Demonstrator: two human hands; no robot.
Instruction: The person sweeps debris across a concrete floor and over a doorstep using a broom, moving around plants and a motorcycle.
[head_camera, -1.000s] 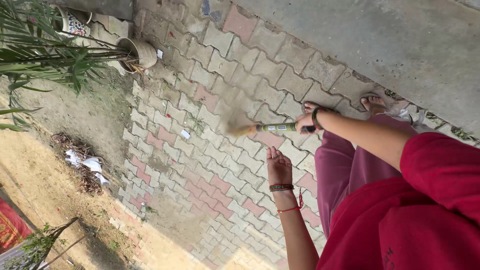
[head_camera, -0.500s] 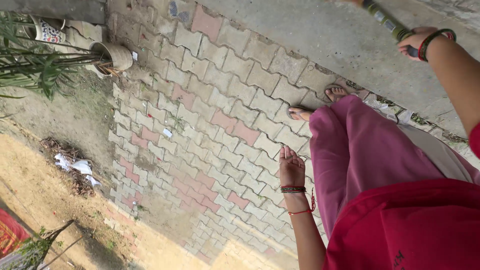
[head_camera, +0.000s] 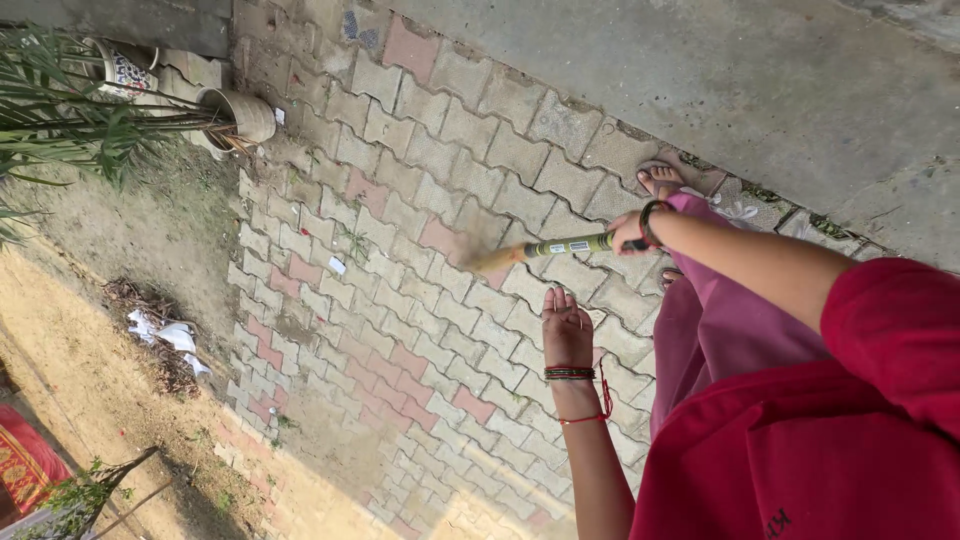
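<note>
A small pale rectangular label (head_camera: 578, 245) sits on the green broom handle (head_camera: 560, 246); no other packages, signs or screens.

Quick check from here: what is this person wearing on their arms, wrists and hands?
Both hands are bare, no gloves. The right hand has a dark bangle at the wrist, and a red sleeve covers the upper arm only, leaving the forearm bare. The left hand has a stack of red and green bangles at the wrist, with a thin red thread tied just behind them.
</note>
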